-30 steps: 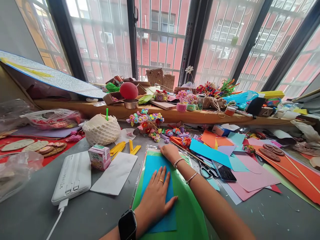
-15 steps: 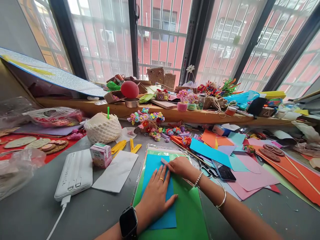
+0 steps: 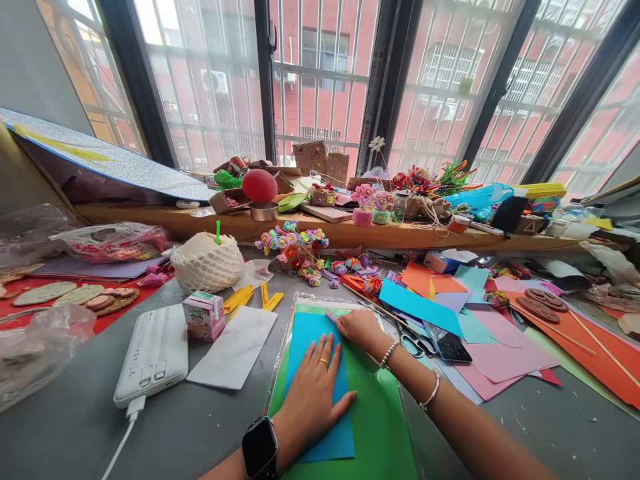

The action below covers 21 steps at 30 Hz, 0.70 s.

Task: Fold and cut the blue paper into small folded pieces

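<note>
A blue sheet of paper [image 3: 314, 325] lies lengthwise on a green sheet [image 3: 380, 427] with a clear plastic edge. My left hand [image 3: 315, 393] presses flat on the blue paper, its fingers spread and pointing away from me. Near the blue paper's far right corner, my right hand [image 3: 359, 330] is closed around a small greyish-pink strip [image 3: 331, 316]. Only the strip's end shows beyond the fingers; the rest is hidden, so its exact kind is unclear.
White paper [image 3: 235, 350], a drink carton [image 3: 204, 315] and a cabled power bank [image 3: 153, 350] lie left. Scissors [image 3: 411, 341], a phone [image 3: 450, 343] and coloured paper [image 3: 515, 340] are right. Behind stand crocheted flowers [image 3: 293, 241] and a netted coconut [image 3: 207, 260].
The view has tilted slightly, moving things a little in the picture. My left hand stays flat on the blue paper, and my right hand keeps the strip near its far corner.
</note>
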Each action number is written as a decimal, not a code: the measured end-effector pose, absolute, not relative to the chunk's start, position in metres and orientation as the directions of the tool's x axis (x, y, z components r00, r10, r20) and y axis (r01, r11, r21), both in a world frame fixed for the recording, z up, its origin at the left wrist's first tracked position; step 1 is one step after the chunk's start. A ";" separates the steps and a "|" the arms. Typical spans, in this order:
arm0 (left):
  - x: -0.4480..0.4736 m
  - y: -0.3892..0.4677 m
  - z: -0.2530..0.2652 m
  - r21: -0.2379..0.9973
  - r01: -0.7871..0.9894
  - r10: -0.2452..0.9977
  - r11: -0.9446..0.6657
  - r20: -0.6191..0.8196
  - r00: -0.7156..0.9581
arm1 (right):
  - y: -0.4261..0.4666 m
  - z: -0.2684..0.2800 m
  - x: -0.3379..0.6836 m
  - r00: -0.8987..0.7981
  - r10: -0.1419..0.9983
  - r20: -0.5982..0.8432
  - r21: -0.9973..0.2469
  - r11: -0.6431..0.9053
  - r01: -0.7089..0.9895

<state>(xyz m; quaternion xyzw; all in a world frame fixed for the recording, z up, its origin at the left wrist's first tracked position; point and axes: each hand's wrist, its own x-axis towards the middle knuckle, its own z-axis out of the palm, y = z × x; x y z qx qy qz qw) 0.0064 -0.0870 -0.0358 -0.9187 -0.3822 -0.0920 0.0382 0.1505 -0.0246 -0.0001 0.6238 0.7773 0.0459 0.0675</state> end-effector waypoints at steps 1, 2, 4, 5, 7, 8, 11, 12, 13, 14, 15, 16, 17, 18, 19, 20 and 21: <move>0.006 -0.087 -0.036 -0.002 0.709 0.694 -0.705 0.200 0.691 | -0.025 0.000 0.150 -0.209 0.977 -0.050 0.155 0.215 0.964; 0.007 -0.087 -0.036 -0.003 0.709 0.694 -0.706 0.200 0.692 | -0.025 0.000 0.150 -0.207 0.977 -0.051 0.154 0.213 0.965; 0.007 -0.087 -0.035 -0.002 0.710 0.695 -0.704 0.198 0.691 | -0.025 0.000 0.150 -0.204 0.977 -0.054 0.153 0.210 0.966; 0.007 -0.087 -0.035 -0.002 0.710 0.696 -0.704 0.197 0.691 | -0.025 0.000 0.150 -0.203 0.978 -0.055 0.153 0.209 0.966; 0.007 -0.087 -0.035 -0.002 0.710 0.695 -0.704 0.198 0.691 | -0.025 0.000 0.150 -0.204 0.977 -0.056 0.154 0.210 0.965; 0.007 -0.087 -0.036 -0.002 0.709 0.694 -0.705 0.201 0.691 | -0.025 0.000 0.150 -0.205 0.977 -0.057 0.154 0.212 0.965; 0.006 -0.087 -0.036 -0.003 0.705 0.690 -0.709 0.207 0.694 | -0.024 -0.001 0.150 -0.207 0.977 -0.058 0.155 0.214 0.965; 0.006 -0.087 -0.036 -0.002 0.705 0.689 -0.709 0.208 0.694 | -0.024 -0.001 0.150 -0.207 0.977 -0.057 0.154 0.214 0.965; 0.006 -0.087 -0.037 -0.001 0.705 0.690 -0.709 0.209 0.693 | -0.023 -0.002 0.150 -0.208 0.977 -0.053 0.153 0.214 0.965; 0.006 -0.087 -0.037 -0.001 0.706 0.690 -0.708 0.211 0.692 | -0.022 -0.002 0.150 -0.208 0.977 -0.048 0.151 0.213 0.965; 0.006 -0.087 -0.037 0.000 0.708 0.691 -0.706 0.216 0.690 | -0.021 -0.002 0.149 -0.209 0.977 -0.041 0.150 0.213 0.966; 0.006 -0.087 -0.036 0.000 0.710 0.692 -0.705 0.221 0.687 | -0.020 -0.002 0.149 -0.209 0.977 -0.032 0.149 0.212 0.966; 0.006 -0.087 -0.036 -0.001 0.711 0.692 -0.703 0.225 0.685 | -0.019 -0.002 0.149 -0.209 0.978 -0.023 0.148 0.210 0.966; 0.006 -0.087 -0.036 -0.001 0.712 0.693 -0.703 0.229 0.684 | -0.018 -0.002 0.150 -0.208 0.978 -0.014 0.147 0.207 0.967; 0.006 -0.087 -0.037 -0.001 0.712 0.692 -0.703 0.230 0.684 | -0.017 -0.002 0.150 -0.206 0.979 -0.006 0.147 0.205 0.968; 0.006 -0.087 -0.037 0.000 0.712 0.693 -0.702 0.231 0.683 | -0.016 -0.002 0.150 -0.204 0.979 0.000 0.147 0.202 0.968; 0.005 -0.087 -0.037 0.002 0.711 0.692 -0.703 0.232 0.684 | -0.015 -0.001 0.151 -0.202 0.979 0.004 0.147 0.199 0.969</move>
